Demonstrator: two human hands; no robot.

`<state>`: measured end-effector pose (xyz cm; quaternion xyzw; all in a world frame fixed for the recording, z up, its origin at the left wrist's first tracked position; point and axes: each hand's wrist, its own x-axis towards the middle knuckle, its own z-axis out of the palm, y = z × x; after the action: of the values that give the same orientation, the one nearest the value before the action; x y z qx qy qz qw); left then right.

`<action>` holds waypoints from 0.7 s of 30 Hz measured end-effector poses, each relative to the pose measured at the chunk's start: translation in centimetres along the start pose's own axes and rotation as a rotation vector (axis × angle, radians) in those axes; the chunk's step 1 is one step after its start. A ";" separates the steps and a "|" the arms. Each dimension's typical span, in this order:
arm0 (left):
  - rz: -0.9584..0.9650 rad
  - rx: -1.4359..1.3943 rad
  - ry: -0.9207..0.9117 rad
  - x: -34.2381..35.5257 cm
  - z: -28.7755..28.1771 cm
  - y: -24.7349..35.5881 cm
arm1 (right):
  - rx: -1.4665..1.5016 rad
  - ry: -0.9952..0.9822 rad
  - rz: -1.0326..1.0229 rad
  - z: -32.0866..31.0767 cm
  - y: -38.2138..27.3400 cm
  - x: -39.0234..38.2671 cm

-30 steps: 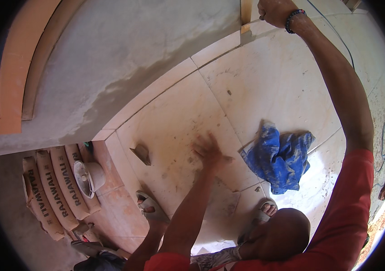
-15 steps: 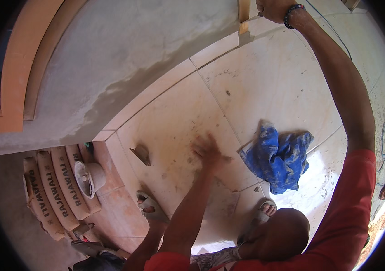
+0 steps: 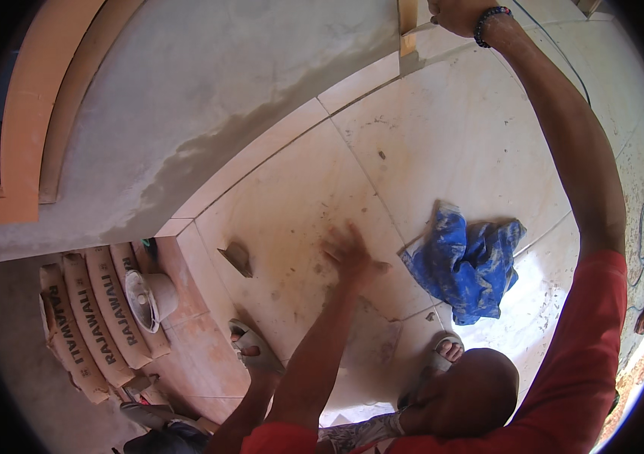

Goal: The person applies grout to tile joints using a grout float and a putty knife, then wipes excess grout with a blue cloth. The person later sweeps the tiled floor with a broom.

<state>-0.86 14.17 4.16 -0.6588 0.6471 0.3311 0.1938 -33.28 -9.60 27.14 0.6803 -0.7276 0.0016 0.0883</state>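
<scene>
My left hand lies flat on the pale tiled floor with its fingers spread, holding nothing. At the top of the view my right hand, with a beaded bracelet on its wrist, is closed. A thin, narrow piece sticks out from it toward the foot of a wooden door frame; its kind is too hidden to tell. Between my arms a crumpled, dirt-smeared blue cloth rests on the tiles. Left of my left hand lies a small metal piece like a trowel blade.
Along the grey plastered wall runs a tile skirting. Several brown paper sacks and a whitish bucket are at the left. An orange-brown wooden frame stands at upper left. A dark cable crosses the floor at upper right.
The thin piece at my right hand shows slightly differently against the door frame. My left hand stays flat on the floor.
</scene>
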 end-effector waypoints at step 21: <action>0.037 0.065 0.062 0.4 0.7 -1.0 | 0.004 -0.003 -0.116 0.8 -0.7 0.1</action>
<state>-0.04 14.46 3.21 -0.6502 0.6752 0.2928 0.1887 -32.73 -9.80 26.27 0.7215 -0.6870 -0.0029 0.0856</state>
